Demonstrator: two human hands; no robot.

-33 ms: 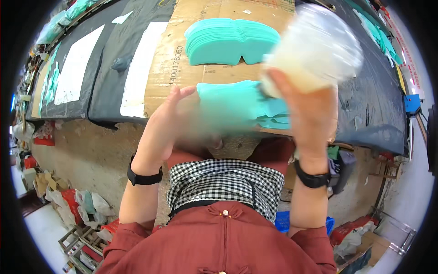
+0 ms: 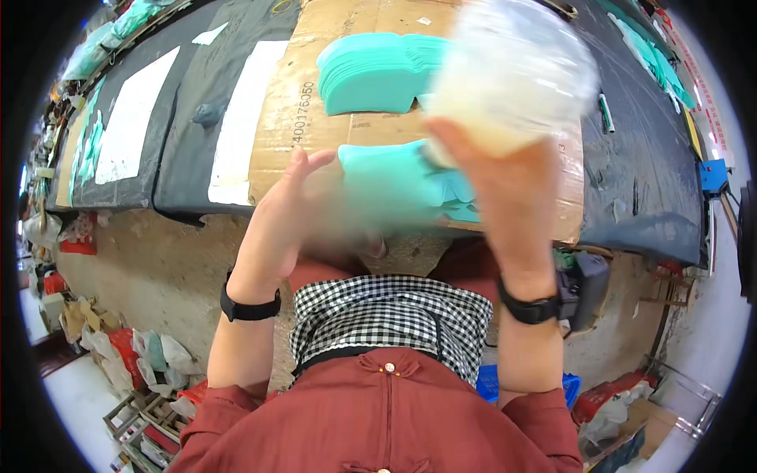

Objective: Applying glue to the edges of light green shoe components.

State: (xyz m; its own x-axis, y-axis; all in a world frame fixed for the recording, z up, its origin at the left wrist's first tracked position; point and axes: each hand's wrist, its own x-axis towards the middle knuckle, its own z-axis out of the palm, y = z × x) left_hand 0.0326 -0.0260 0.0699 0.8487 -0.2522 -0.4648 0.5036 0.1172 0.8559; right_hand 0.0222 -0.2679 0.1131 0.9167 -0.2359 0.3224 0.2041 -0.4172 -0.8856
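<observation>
Two hands up: right hand gripping clear plastic bag, left hand open beside teal fabric pieces.

One head-worn fisheye view looks steeply down over the person's chest, close to the raised hands at frame centre, facing the surface curving across the upper frame.

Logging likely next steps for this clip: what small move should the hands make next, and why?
Probably lower the clear plastic bag toward the teal fabric pieces and bring its opening to them. The right hand holds the bag raised above the cardboard sheet, while the left hand rests at the stack's edge, open. The picture is blurred, so this is a guess.
</observation>
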